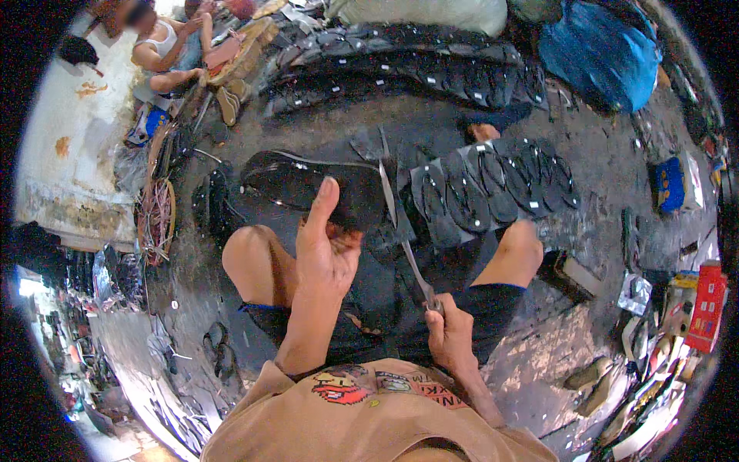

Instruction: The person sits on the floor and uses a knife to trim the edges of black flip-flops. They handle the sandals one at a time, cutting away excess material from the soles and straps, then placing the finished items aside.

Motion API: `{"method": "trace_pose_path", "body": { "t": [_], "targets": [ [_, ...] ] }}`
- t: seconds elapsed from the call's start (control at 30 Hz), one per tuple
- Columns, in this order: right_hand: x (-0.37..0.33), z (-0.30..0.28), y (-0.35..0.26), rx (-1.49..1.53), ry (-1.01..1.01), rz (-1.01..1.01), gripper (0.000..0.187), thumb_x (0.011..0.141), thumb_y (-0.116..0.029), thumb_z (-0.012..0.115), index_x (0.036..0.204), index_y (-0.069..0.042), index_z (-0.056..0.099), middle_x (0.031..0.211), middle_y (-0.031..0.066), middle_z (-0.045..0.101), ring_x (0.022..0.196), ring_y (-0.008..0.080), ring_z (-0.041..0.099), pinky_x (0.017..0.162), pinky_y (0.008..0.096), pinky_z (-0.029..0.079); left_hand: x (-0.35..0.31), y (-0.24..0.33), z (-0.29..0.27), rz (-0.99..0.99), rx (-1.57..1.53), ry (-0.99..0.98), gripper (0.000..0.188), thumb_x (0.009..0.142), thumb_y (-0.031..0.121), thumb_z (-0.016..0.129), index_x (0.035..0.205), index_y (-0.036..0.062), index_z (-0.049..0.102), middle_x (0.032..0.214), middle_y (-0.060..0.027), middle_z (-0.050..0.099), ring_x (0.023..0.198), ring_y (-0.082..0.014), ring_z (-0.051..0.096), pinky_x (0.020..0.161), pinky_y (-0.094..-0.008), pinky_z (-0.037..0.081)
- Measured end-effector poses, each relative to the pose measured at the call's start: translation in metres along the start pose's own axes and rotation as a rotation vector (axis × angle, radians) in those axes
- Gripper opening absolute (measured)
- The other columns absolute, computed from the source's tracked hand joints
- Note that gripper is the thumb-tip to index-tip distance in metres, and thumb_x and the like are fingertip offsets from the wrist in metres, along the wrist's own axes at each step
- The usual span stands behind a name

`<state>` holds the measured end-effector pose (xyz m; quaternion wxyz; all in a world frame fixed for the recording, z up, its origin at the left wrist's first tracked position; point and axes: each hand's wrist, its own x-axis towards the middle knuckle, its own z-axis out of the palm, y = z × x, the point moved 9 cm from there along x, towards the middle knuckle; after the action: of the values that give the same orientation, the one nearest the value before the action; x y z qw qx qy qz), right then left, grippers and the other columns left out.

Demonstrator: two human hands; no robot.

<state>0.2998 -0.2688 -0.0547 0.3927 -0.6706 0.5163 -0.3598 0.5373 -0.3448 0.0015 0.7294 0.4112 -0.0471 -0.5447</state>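
My left hand [327, 250] grips a glossy black sandal sole [312, 181] by its near side. The thumb lies up over it, and the fingers are partly hidden under it. The sole lies across, left of the middle, above my knees. In my right hand [452, 331] is a long narrow metal blade [416, 266], its fist closed round the lower end. It slants up and left, and its upper part passes close to the right end of the sole; whether they touch I cannot tell.
Right of the blade lies a row of black sandals [493, 185]. Farther off are long rows of more black footwear [416, 69] and a blue sack [600, 54]. Another person [165, 50] sits at the far left. A red box [706, 306] stands at the right.
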Motion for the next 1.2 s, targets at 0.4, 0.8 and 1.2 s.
{"method": "trace_pose_path", "body": {
  "t": [0.4,0.8,1.2],
  "targets": [
    [0.037,-0.02,-0.018,-0.155,-0.522,0.101,0.035,0.105,-0.043,0.054,0.107,-0.008,0.058,0.079,0.0251,0.066,0.079,0.0497,0.065,0.068,0.0582,0.049,-0.048,-0.046,-0.088,-0.199,0.46,0.015,0.053,0.088,0.005,0.077,0.135,0.0057,0.053,0.119,-0.0157,0.07,0.096,-0.0329,0.074,0.072,-0.0469,0.067],
    [0.071,0.054,-0.025,0.23,-0.268,-0.105,0.024,0.109,-0.022,0.044,0.11,-0.003,0.058,0.065,0.0153,0.051,0.057,0.0303,0.055,0.057,0.0423,0.042,-0.075,-0.028,-0.064,-0.21,0.404,-0.097,0.05,0.087,0.001,0.073,0.133,-0.005,0.055,0.117,-0.015,0.071,0.103,-0.0262,0.073,0.09,-0.0419,0.063],
    [-0.021,0.066,-0.004,0.011,-0.452,0.142,0.026,0.102,-0.033,0.061,0.105,-0.007,0.054,0.079,0.0247,0.068,0.075,0.0477,0.068,0.064,0.0562,0.051,-0.072,-0.003,-0.09,0.05,0.366,0.239,0.021,0.097,0.029,0.068,0.104,0.0098,0.061,0.092,-0.011,0.07,0.076,-0.0223,0.071,0.062,-0.0374,0.059]
  ]
}}
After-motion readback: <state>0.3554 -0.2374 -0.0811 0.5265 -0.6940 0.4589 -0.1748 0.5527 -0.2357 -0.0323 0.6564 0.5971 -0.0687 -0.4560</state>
